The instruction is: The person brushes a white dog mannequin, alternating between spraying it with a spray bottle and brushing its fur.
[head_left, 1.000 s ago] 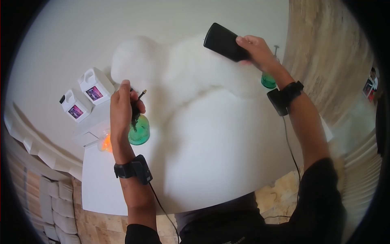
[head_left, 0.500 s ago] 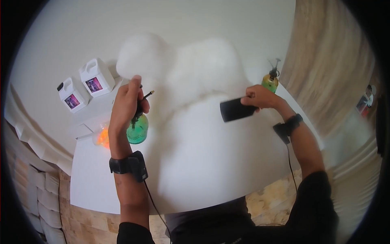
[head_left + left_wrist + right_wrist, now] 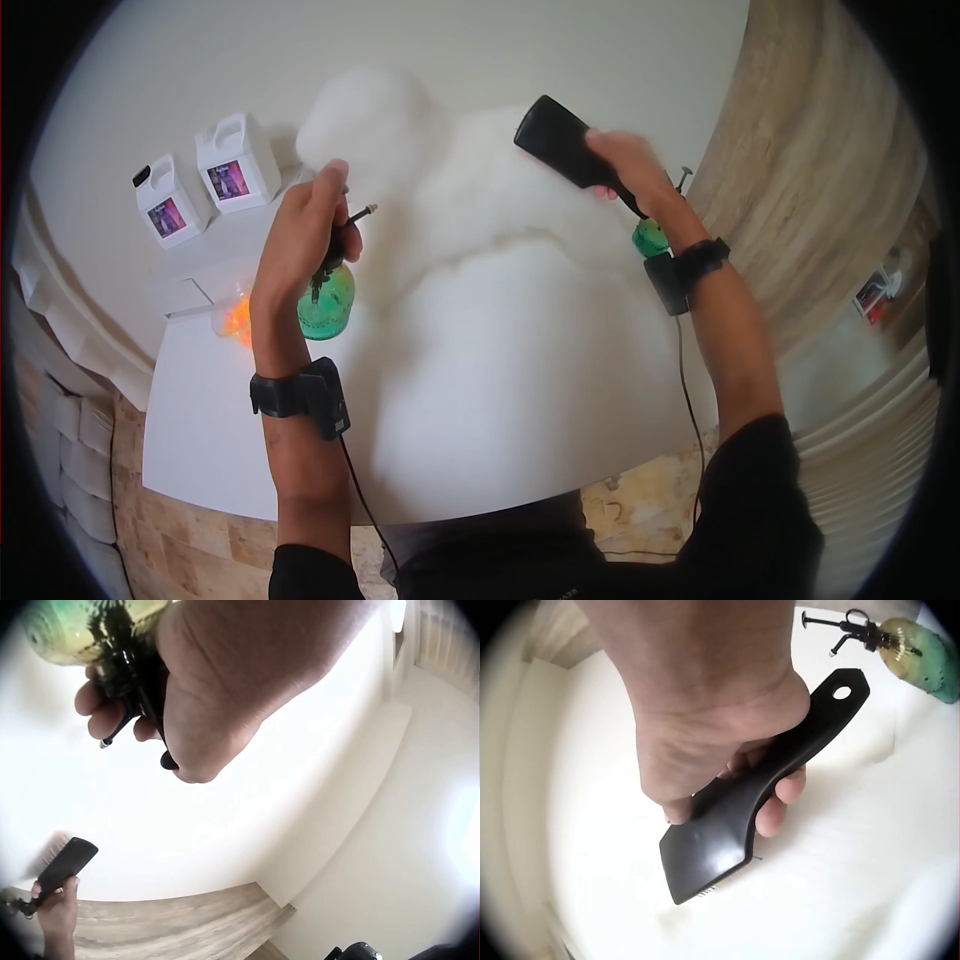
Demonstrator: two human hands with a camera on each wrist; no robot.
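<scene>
My left hand [image 3: 295,240] grips a green spray bottle [image 3: 326,303] by its dark pump top, the thin nozzle pointing right toward a large white fluffy form [image 3: 370,115]. In my right hand [image 3: 632,165] is a black paddle hairbrush [image 3: 553,140], held by its handle over the right part of that form. From the right wrist, the brush's smooth back [image 3: 709,851] faces the camera, with a few bristles showing at its lower edge. The left wrist view shows the brush [image 3: 67,862] with its bristles toward the white fluff.
A second green-and-amber spray bottle [image 3: 922,660] stands behind my right wrist. Two white jugs [image 3: 240,165] with purple labels are at the back left. An orange glowing object [image 3: 236,318] sits left of my left forearm on the white table [image 3: 210,430]. Cables trail from both wrist cameras.
The brush came down toward the near side of the fluffy form, then rose back up and away. My left hand keeps hold of its spray bottle; the head view has shifted slightly.
</scene>
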